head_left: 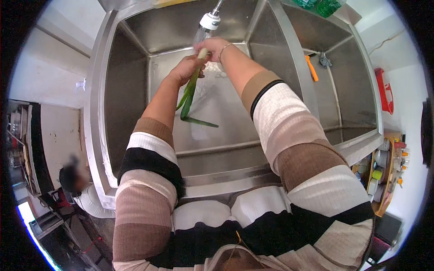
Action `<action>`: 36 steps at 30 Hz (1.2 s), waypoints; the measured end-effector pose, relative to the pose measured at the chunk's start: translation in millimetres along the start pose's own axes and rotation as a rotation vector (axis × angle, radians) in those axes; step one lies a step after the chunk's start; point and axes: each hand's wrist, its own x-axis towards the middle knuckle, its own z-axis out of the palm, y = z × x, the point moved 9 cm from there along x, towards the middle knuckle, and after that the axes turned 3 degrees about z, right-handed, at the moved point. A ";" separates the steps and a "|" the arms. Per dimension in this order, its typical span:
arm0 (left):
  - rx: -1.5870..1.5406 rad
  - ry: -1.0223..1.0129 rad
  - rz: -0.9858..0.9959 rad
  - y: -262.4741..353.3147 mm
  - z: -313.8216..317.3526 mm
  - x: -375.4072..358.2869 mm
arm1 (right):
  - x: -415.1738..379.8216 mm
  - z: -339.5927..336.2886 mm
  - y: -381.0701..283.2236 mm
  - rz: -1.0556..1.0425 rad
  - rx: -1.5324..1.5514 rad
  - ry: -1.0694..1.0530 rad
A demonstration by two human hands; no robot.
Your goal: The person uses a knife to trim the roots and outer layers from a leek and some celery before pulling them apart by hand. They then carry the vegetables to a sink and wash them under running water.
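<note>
My left hand is wrapped round the stalk of a green onion over the steel sink basin. Its pale root end points up, and its green leaves hang down, one of them bent sharply sideways near the bottom. At the pale end, my right hand is closed with its fingers against the stalk; the fingertips are partly hidden. Right above my hands is a white faucet head on a flexible metal neck, with a clear stream coming down from it.
A second basin on the right holds an orange-handled tool and a scouring pad. Green plastic sits at the back right. On the lower left is another person. A rack of bottles stands at the right.
</note>
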 end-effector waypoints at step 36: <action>0.076 0.086 0.132 5.3 -1.7 21.6 | -34.6 -10.3 -1.1 -0.059 -0.723 -0.224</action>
